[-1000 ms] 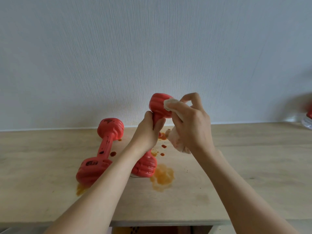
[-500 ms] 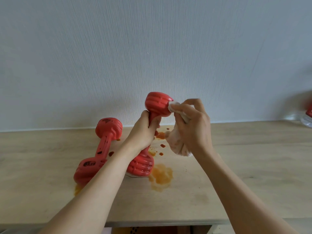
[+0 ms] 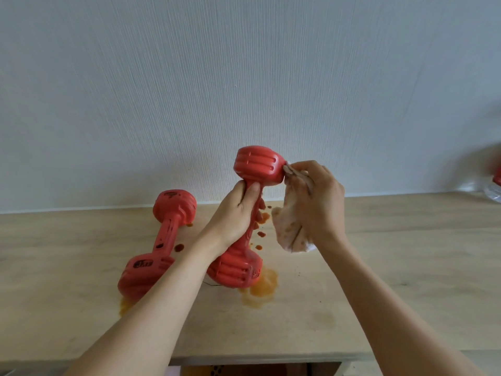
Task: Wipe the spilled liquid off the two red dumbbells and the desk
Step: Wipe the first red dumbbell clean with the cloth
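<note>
My left hand grips the handle of a red dumbbell, tilted up with its lower head resting on the wooden desk. My right hand pinches a stained white tissue and presses it against the right side of the raised head. A second red dumbbell lies flat on the desk to the left, with dark spots on its handle. An orange puddle spreads beside the lower head, red drops dot the desk behind it, and another orange patch shows by the left dumbbell.
A white wall runs along the back of the desk. At the far right edge a clear container with a red part is partly in view. The desk's front edge lies below my forearms.
My left hand has tipped the dumbbell's raised head to the left and higher. My right hand with the tissue slid from the top of that head round to its right side.
</note>
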A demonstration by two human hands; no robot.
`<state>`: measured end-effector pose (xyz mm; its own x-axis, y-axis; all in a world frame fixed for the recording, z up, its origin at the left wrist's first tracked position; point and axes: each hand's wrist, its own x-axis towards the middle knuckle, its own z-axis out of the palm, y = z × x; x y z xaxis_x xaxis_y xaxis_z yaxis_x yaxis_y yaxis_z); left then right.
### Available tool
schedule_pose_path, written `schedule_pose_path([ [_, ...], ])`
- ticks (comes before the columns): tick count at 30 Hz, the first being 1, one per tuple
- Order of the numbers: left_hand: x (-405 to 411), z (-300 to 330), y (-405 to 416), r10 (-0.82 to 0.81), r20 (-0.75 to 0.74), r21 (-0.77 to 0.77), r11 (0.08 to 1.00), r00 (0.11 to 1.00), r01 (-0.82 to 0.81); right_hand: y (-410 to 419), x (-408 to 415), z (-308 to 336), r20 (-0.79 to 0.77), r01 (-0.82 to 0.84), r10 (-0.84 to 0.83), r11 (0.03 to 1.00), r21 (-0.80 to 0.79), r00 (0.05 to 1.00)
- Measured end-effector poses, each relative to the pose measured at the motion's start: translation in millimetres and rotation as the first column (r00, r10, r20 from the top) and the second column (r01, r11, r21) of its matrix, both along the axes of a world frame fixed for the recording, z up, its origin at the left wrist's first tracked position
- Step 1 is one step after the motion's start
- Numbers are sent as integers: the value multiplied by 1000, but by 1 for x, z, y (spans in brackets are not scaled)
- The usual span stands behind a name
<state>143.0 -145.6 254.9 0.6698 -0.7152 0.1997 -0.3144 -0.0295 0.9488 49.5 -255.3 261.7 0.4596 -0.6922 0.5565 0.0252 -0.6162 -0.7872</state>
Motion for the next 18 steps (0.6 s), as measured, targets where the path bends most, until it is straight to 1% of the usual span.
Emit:
schedule_pose_path([
  [4, 0, 3, 0, 59, 62, 1, 998, 996, -59, 20, 1, 13, 17, -34, 37, 991, -132, 999],
  [5, 0, 3, 0, 71, 70, -3, 997, 995, -71, 21, 2, 14, 26, -35, 39, 990, -136, 999],
  [6, 0, 3, 0, 68, 61, -13, 998, 996, -67, 19, 3, 13, 33, -34, 38, 993, -113, 999],
  [8, 0, 2, 3, 21, 14, -35, 999, 1000, -20, 9, 4, 7, 25, -27, 27, 1000, -12, 999],
  [10, -2, 0, 5, -43, -10, -43, 998, 999, 42, 1, 6, -3, -25, -13, 15, 997, 79, 1000],
  [11, -3, -1, 5, -56, 1, -38, 998, 998, 56, 0, 7, -6, -43, -4, 8, 994, 106, 999],
  [13, -3, -1, 5, -52, -12, -50, 997, 999, 51, 3, 9, -6, -40, 3, 1, 994, 111, 999],
  [16, 1, 1, 6, -40, -53, -73, 997, 998, 36, 16, 6, 5, 24, -12, 12, 1000, 13, 1000],
  [18, 3, 1, 6, -9, -22, -48, 999, 1000, 8, 22, 5, 9, 44, -10, 14, 996, -93, 999],
])
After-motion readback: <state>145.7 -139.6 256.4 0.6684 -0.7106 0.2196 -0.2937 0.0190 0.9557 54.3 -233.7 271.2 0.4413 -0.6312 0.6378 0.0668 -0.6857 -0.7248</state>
